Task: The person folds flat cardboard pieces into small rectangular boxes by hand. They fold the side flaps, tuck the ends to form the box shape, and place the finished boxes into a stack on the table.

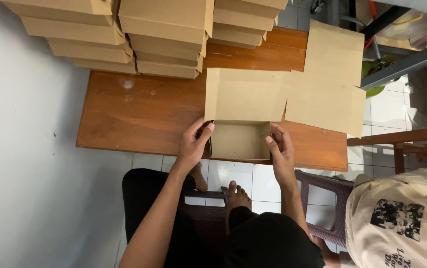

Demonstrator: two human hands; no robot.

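Note:
A half-folded brown cardboard box [240, 141] sits at the near edge of a wooden table [139, 114], its lid flap [245, 94] standing open behind it. My left hand [193, 146] presses the box's left wall, thumb over the rim. On the other side my right hand [280, 149] holds the right wall, fingers curled on its edge. A flat unfolded cardboard sheet [330, 79] lies beside the box to the right, partly overhanging the table.
Stacks of finished brown boxes [139, 34] fill the table's back. A white wall is at left. Another person in a pale printed shirt [402, 218] sits at bottom right by a purple plastic stool [330, 198]. My bare feet rest below the table.

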